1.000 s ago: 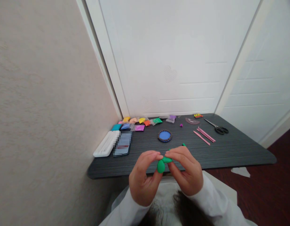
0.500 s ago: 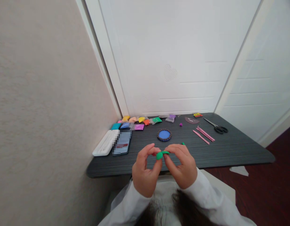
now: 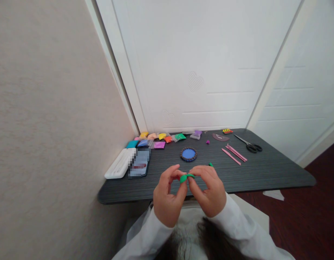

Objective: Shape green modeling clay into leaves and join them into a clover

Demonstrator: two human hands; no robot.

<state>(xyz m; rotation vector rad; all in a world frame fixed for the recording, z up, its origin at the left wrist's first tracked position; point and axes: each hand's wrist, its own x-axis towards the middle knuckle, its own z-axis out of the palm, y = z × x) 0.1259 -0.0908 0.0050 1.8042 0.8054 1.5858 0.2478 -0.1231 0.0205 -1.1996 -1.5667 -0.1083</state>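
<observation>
Both of my hands pinch one piece of green clay (image 3: pixel 186 177) just above the near edge of the dark table (image 3: pixel 264 173). My left hand (image 3: pixel 168 196) grips its left end between thumb and fingers. My right hand (image 3: pixel 208 191) holds the right end the same way. A small green clay bit (image 3: pixel 211 164) lies on the table just beyond my right hand. Farther back sits a round blue clay disc with a dark beaded rim (image 3: pixel 189 154).
Several small bags of coloured clay (image 3: pixel 158 139) lie along the back left. A white case (image 3: pixel 119 164) and a phone (image 3: pixel 139 163) sit at the left edge. Pink modelling tools (image 3: pixel 234 153), scissors (image 3: pixel 249 144) and small clay figures (image 3: pixel 227 131) lie at the right.
My hands have risen slightly toward the table edge, and the green clay between them looks shorter and flatter than a second ago.
</observation>
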